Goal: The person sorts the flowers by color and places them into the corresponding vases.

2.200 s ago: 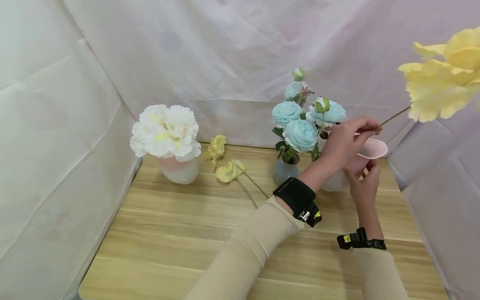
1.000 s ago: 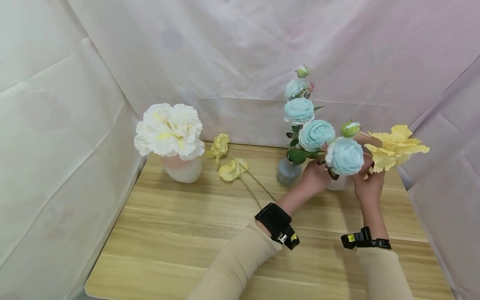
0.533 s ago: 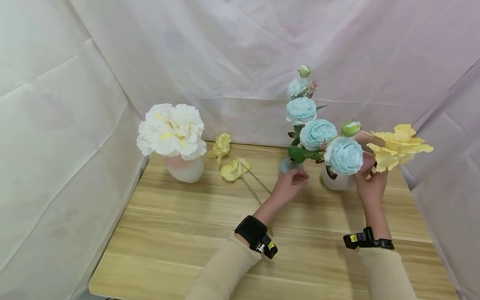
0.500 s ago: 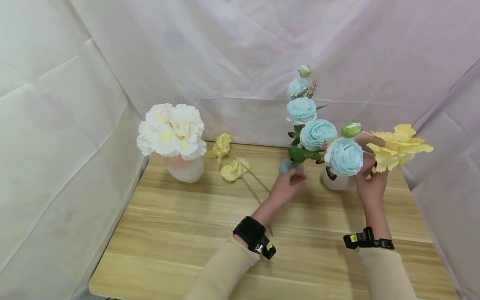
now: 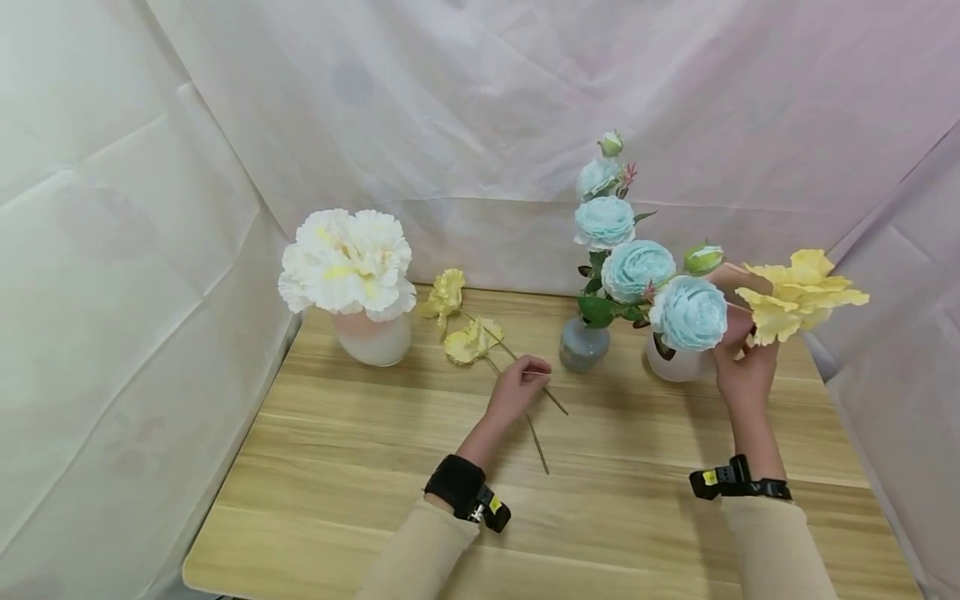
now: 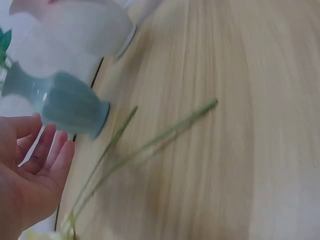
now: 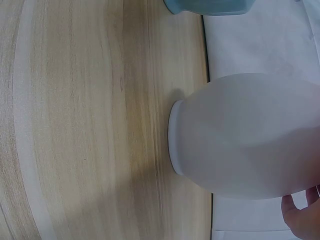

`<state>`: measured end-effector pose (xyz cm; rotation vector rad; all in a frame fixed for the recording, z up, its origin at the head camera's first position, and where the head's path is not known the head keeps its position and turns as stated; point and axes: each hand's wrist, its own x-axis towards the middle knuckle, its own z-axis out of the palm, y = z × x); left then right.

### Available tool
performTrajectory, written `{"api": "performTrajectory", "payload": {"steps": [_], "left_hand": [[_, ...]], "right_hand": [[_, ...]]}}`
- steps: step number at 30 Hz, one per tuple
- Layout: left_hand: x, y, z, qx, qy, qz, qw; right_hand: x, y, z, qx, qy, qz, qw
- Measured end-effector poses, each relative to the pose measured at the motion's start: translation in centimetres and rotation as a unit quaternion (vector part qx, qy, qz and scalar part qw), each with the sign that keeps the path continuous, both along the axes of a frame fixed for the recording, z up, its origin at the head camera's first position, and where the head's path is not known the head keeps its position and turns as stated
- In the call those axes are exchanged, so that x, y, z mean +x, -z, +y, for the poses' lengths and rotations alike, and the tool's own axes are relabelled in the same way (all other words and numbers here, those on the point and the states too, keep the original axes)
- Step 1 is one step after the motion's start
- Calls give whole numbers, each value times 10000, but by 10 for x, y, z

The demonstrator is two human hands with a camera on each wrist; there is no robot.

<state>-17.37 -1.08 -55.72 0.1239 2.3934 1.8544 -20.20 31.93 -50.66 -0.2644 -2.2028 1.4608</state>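
My left hand [image 5: 516, 390] hovers above the stems of two loose yellow flowers [image 5: 471, 340], fingers loosely bent. In the left wrist view nothing lies in that hand [image 6: 32, 175]; the flower stems [image 6: 155, 140] lie on the wood beside it. My right hand [image 5: 746, 375] holds the side of a pink and white vase [image 5: 678, 365], its fingertips against the wall in the right wrist view. Out of this vase [image 7: 245, 135] leans one yellow flower [image 5: 798, 296]. Blue roses [image 5: 637, 271] rise from a small blue-grey vase [image 5: 585, 346] and partly cover the pink one.
A second pink and white vase [image 5: 371, 340] with a large white flower [image 5: 348, 262] stands at the back left of the wooden table [image 5: 337, 467]. Pale cloth [image 5: 480, 125] hangs behind the table and along both sides.
The left hand has put the yellow flower into the right-hand vase, let go, and moved left past the blue-grey vase to the loose stems. The right hand stays on the vase.
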Motion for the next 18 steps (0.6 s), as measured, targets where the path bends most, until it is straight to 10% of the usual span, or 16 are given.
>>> {"api": "performTrajectory", "payload": {"steps": [18], "left_hand": [[23, 20, -56, 337, -1433, -476, 9880]], "right_hand": [[-3, 5, 3, 35, 40, -17, 10000]]}}
